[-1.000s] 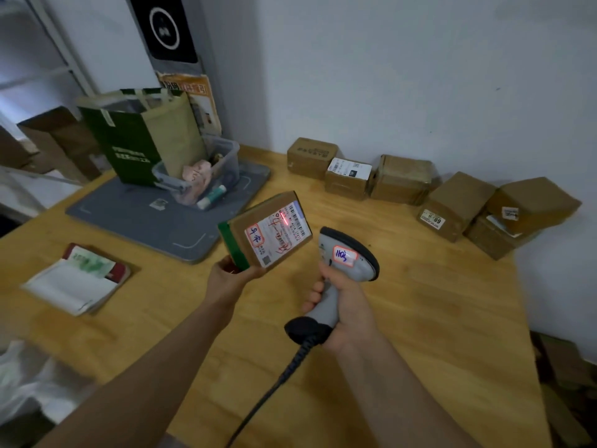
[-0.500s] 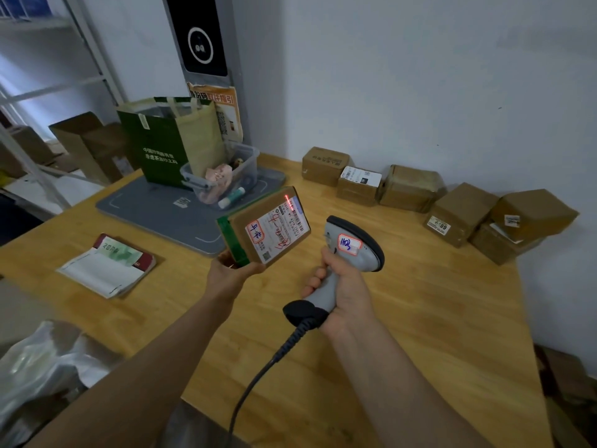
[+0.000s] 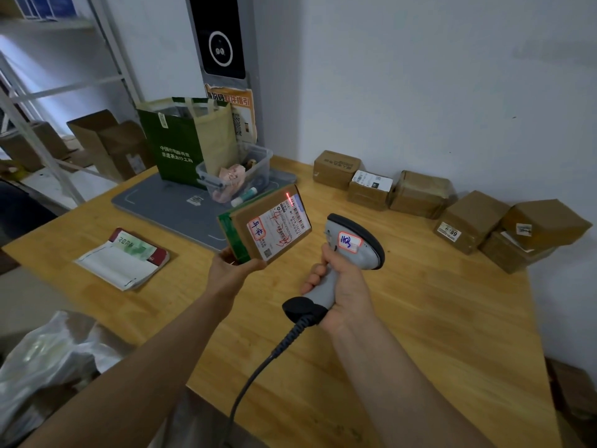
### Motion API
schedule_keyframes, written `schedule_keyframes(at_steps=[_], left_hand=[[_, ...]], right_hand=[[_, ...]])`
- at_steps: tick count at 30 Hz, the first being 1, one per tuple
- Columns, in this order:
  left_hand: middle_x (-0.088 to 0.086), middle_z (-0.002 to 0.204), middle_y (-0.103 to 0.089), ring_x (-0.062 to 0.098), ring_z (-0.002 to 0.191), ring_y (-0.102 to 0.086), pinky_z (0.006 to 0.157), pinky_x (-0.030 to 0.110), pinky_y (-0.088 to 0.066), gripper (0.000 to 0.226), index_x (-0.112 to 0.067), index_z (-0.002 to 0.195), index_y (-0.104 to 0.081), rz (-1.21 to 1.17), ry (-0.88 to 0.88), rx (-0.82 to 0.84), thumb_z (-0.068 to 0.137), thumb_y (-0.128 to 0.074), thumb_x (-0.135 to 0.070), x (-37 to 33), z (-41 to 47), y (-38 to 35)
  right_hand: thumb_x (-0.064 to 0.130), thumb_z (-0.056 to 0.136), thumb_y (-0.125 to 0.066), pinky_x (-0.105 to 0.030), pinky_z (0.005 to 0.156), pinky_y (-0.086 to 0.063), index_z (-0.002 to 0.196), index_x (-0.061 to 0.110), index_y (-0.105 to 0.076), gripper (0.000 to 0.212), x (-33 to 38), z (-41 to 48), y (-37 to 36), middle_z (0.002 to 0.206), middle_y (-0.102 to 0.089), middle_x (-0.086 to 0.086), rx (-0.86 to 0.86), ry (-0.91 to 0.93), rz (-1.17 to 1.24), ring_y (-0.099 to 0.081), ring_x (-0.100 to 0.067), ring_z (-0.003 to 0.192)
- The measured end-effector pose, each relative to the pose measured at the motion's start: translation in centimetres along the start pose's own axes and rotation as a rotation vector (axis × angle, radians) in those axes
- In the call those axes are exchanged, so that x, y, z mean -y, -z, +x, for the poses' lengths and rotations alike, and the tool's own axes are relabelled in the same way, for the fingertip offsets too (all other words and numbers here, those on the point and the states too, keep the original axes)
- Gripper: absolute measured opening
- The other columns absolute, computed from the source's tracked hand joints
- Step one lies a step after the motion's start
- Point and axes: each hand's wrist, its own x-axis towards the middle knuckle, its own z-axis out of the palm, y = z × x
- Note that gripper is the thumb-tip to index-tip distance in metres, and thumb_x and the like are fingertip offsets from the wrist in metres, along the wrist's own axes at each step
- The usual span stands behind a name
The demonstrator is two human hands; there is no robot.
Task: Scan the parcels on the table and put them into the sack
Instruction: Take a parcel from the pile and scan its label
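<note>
Head view. Holding a brown parcel (image 3: 269, 227) up over the wooden table (image 3: 420, 318) with the left hand (image 3: 231, 270), fingers curled under its near lower corner, labelled face tilted up and toward the right. Wrapped tight round the grey handle of a corded barcode scanner (image 3: 352, 244) with the right hand (image 3: 342, 286), all fingers closed on it, scanner head just beside the parcel but apart from it. Throwing a short red line (image 3: 287, 197) onto the parcel's far top edge, at the corner of the label.

Lying along the wall at the far side of the table: a row of brown parcels (image 3: 420, 194), the rightmost resting over a lower one. On a grey mat (image 3: 168, 205) at the far left: a clear plastic bin (image 3: 258, 163), holding something pink and crumpled and a green-capped tube. Standing upright just behind the bin: a green and beige tote bag (image 3: 181, 143), inside hidden. Off the near left corner, below table height: a crumpled white sack (image 3: 48, 360), contents impossible to tell.
</note>
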Motion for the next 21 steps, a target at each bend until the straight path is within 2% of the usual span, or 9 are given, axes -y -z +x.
schedule_keyframes(at_steps=[3,9,11,15,16,19,21], left_hand=[[0.004,0.11,-0.067,0.016,0.103,-0.062,0.097,0.036,-0.046,0.062,-0.008,0.119,-0.057,0.003,0.019,-0.024,0.063,-0.084,-0.009,0.3,0.4,0.5],[0.003,0.116,-0.065,0.017,0.108,-0.061,0.101,0.04,-0.046,0.091,-0.009,0.129,-0.049,-0.022,0.069,-0.053,0.049,-0.088,-0.027,0.5,0.3,2.5],[0.002,0.116,-0.064,0.017,0.108,-0.06,0.097,0.038,-0.047,0.089,-0.009,0.129,-0.05,-0.04,0.074,-0.114,0.05,-0.088,-0.029,0.4,-0.2,4.0],[-0.002,0.111,-0.064,0.014,0.101,-0.058,0.087,0.029,-0.045,0.057,-0.012,0.12,-0.054,-0.058,0.055,-0.358,0.07,-0.081,-0.02,0.1,-2.3,9.5],[-0.003,0.111,-0.063,0.014,0.102,-0.058,0.088,0.03,-0.045,0.056,-0.013,0.119,-0.053,-0.085,0.055,-0.44,0.071,-0.08,-0.022,0.2,-3.0,11.6],[0.002,0.114,-0.066,0.02,0.108,-0.061,0.091,0.033,-0.049,0.073,-0.01,0.123,-0.056,-0.175,0.067,-0.715,0.06,-0.081,-0.037,0.8,-5.6,18.1],[0.009,0.116,-0.066,0.025,0.109,-0.061,0.093,0.037,-0.051,0.07,-0.008,0.124,-0.057,-0.184,0.09,-0.902,0.064,-0.078,-0.038,1.7,-7.7,21.9]], right_hand=[[0.021,0.086,-0.068,-0.016,0.038,-0.039,0.069,0.014,-0.054,0.023,-0.2,0.2,-0.2,0.048,-0.049,0.002,-0.001,0.007,-0.004,-0.044,-0.009,0.035],[0.024,0.085,-0.07,-0.017,0.039,-0.041,0.079,0.012,-0.058,0.018,-1.2,0.8,-1.1,0.054,-0.051,0.0,0.051,-0.003,-0.076,-0.047,-0.01,0.038],[0.025,0.085,-0.069,-0.017,0.039,-0.04,0.079,0.013,-0.057,0.018,-2.1,1.0,-1.8,0.054,-0.051,0.0,0.094,-0.04,-0.124,-0.047,-0.01,0.039],[0.023,0.089,-0.064,-0.016,0.039,-0.038,0.083,0.012,-0.055,0.015,-5.4,1.0,-4.0,0.05,-0.05,0.002,0.182,-0.135,-0.26,-0.045,-0.008,0.036],[0.023,0.089,-0.063,-0.016,0.038,-0.038,0.083,0.012,-0.054,0.015,-6.6,0.9,-4.5,0.049,-0.049,0.002,0.209,-0.164,-0.295,-0.044,-0.008,0.035],[0.021,0.089,-0.064,-0.017,0.038,-0.038,0.08,0.012,-0.054,0.017,-10.3,0.9,-5.9,0.048,-0.049,0.001,0.271,-0.257,-0.384,-0.043,-0.009,0.035],[0.02,0.088,-0.066,-0.019,0.039,-0.038,0.079,0.01,-0.055,0.017,-12.8,0.9,-6.6,0.049,-0.049,0.0,0.288,-0.299,-0.436,-0.043,-0.011,0.036]])
